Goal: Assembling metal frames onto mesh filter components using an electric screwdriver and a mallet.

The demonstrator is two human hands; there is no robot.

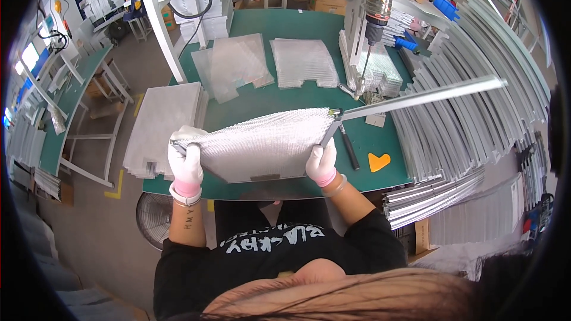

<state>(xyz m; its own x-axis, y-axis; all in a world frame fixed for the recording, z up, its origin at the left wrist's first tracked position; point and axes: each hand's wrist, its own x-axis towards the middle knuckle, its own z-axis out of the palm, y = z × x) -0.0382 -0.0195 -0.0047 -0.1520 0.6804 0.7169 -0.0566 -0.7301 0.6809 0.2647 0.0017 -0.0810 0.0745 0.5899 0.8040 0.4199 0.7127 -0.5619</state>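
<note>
In white gloves with pink cuffs, both of my hands hold up a silvery mesh panel [262, 148] near the table's front edge, tilted. My left hand [187, 163] is closed on its left end, where a short grey metal strip shows, thumb toward me. My right hand [322, 163] grips the right end, at a metal frame strip. From that corner a long aluminium profile [428, 98] sticks out to the right, over the table. Just right of my right hand lies a black-handled tool [350, 150], its head partly hidden by the profile. A yellow-orange scraper [379, 162] lies farther right.
Stacked mesh sheets [163, 125] stand at the left of the green table [285, 24], with more sheets [303, 62] behind. A power driver [379, 12] hangs at the back right. Many metal profiles [470, 89] crowd the right side. A floor fan [153, 217] stands below left.
</note>
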